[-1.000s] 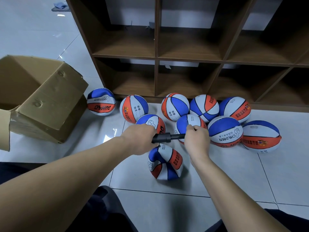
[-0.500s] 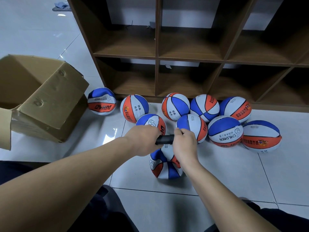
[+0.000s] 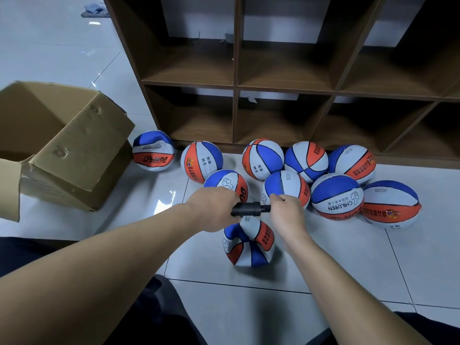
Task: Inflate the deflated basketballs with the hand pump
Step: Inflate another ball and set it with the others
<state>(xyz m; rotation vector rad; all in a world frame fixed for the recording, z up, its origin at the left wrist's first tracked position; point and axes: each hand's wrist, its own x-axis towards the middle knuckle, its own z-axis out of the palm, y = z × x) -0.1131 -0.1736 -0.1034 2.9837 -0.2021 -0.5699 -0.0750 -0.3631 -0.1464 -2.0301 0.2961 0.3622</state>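
Observation:
A black hand pump (image 3: 247, 209) lies crosswise above a dented, half-flat blue, white and orange basketball (image 3: 249, 245) on the floor tiles. My left hand (image 3: 214, 210) grips the pump's barrel at its left end. My right hand (image 3: 286, 212) grips the handle end on the right, close to the barrel. The needle and the ball's valve are hidden under my hands.
Several rounder basketballs (image 3: 336, 195) lie in a cluster behind, against the foot of a brown wooden cubby shelf (image 3: 235, 88). One more ball (image 3: 153, 154) sits beside an open cardboard box (image 3: 64, 150) at the left. My dark trouser legs fill the bottom edge.
My right hand pushed the pump handle in toward the left hand, then drew back out a little to the right. The left hand and the ball stayed put.

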